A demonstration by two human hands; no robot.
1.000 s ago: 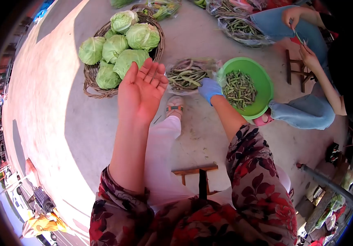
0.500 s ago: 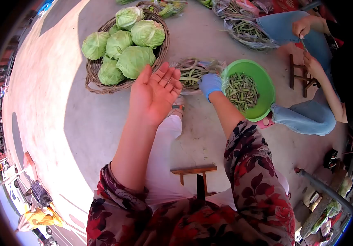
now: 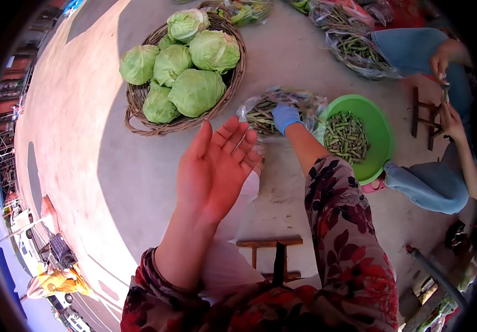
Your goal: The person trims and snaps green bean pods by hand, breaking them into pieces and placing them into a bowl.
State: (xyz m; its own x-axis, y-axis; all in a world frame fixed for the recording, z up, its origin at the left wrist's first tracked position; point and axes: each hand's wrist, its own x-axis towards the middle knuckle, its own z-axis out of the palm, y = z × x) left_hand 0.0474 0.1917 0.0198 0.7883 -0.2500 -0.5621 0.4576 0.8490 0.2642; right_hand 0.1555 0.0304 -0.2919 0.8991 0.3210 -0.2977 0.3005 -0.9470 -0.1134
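Note:
My left hand (image 3: 216,166) is bare, palm up with its fingers spread, and holds nothing. It is just below a clear plastic bag of long beans (image 3: 262,115) on the floor. My right hand (image 3: 286,117), in a blue glove, reaches into that bag over the beans; its fingertips are hidden, so what they grip cannot be made out. Right of the bag stands a green basin (image 3: 379,133) with short cut bean pieces (image 3: 346,135) in it.
A wicker basket (image 3: 238,72) of cabbages (image 3: 197,92) stands at the upper left. More bagged beans (image 3: 360,48) lie at the upper right, beside a seated person (image 3: 426,185) in jeans holding something small. A wooden stool (image 3: 269,242) is below me.
My right hand has moved from the bag's right edge onto the beans inside. My left hand stays open and is lower in view. The whole scene has shifted down and right.

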